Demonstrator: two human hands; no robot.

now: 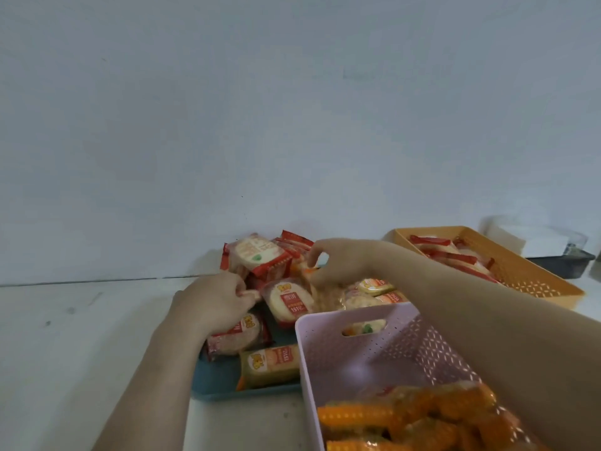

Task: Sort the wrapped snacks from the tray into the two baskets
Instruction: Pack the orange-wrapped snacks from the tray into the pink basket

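On my head-camera feed, both hands are down in the snack pile (pixel 270 262) on the blue tray (pixel 214 384), which sits on the white table (pixel 81 320) close to the wall. The left hand (pixel 216 299) has its fingers curled and pinches the sealed end of a red-wrapped round cake (pixel 287 302). The right hand (pixel 340 263) arches over an orange-trimmed packet (pixel 327 296) with its fingers bent (too blurred for me to tell whether it grips). Just beside the tray, nearest the camera, stands the pink basket (pixel 325 359) with orange-wrapped snacks (pixel 406 418) inside; the right forearm crosses above it. The orange basket (pixel 536 288) lies farther right, holding red-wrapped snacks (pixel 450 257). Behind it I see a dark bin (pixel 566 263).
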